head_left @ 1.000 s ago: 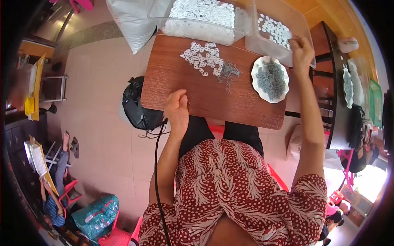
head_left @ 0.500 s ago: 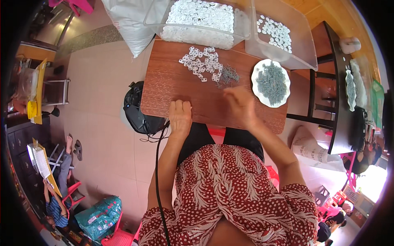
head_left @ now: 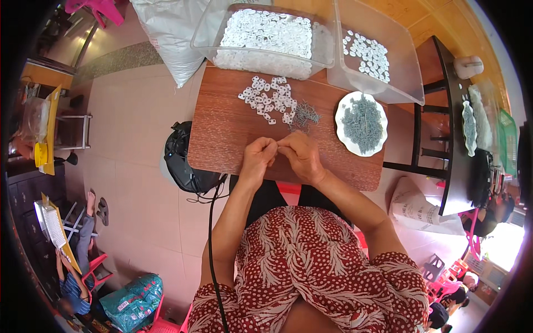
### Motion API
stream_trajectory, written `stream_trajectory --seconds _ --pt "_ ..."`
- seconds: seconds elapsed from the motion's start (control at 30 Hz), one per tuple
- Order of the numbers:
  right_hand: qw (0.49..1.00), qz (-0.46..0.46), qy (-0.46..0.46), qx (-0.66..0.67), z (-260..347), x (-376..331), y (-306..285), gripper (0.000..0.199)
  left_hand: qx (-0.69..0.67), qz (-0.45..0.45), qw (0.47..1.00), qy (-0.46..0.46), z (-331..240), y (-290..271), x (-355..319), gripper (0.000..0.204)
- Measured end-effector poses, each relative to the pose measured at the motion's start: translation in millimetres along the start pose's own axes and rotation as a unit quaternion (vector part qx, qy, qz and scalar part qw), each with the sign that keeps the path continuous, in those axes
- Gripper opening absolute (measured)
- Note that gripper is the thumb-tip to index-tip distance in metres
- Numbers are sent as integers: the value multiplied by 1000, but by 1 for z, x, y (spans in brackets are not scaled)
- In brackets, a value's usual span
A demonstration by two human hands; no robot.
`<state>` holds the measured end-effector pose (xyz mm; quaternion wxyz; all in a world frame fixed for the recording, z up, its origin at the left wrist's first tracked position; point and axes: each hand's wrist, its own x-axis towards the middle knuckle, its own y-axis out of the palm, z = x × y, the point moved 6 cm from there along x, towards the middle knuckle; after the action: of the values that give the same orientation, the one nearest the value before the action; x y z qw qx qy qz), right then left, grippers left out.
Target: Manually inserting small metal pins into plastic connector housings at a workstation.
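Over the near part of the brown table (head_left: pixel 222 141), my left hand (head_left: pixel 258 160) and my right hand (head_left: pixel 304 156) meet with fingertips pinched together. What they hold between them is too small and covered to make out. Just beyond my fingers lies a loose heap of thin grey screws or nails (head_left: pixel 305 115). Beside that heap, to the left, small white plastic pieces with dark holes (head_left: pixel 268 100) are scattered. A white scalloped plate (head_left: pixel 343 139) on the right bears a mound of similar grey pins (head_left: pixel 363 123).
At the table's far edge stand a clear bin (head_left: pixel 202 44) of white pieces and another clear bin (head_left: pixel 408 91) holding fewer. A white sack (head_left: pixel 172 47) is at the far left, a black bag (head_left: pixel 186 161) by the table's left side. A black cable (head_left: pixel 211 250) runs along my left arm.
My right hand has come back from beside the grey heap toward the middle. My left hand has shifted right, and the fingertips of both now meet.
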<state>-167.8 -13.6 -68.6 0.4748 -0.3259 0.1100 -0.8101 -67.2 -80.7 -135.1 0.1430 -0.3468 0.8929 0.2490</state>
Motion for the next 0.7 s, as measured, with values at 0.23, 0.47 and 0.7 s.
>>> stream_trajectory --seconds 0.23,0.47,0.7 --pt "998 -35 45 -20 -8 -4 -13 10 315 -177 901 242 -24 1 23 9" --pt "966 -85 238 57 -40 -29 -21 4 627 -184 671 349 -19 20 43 15" --pt "938 -82 307 135 -35 -33 -20 6 664 -205 612 378 -12 23 41 8"
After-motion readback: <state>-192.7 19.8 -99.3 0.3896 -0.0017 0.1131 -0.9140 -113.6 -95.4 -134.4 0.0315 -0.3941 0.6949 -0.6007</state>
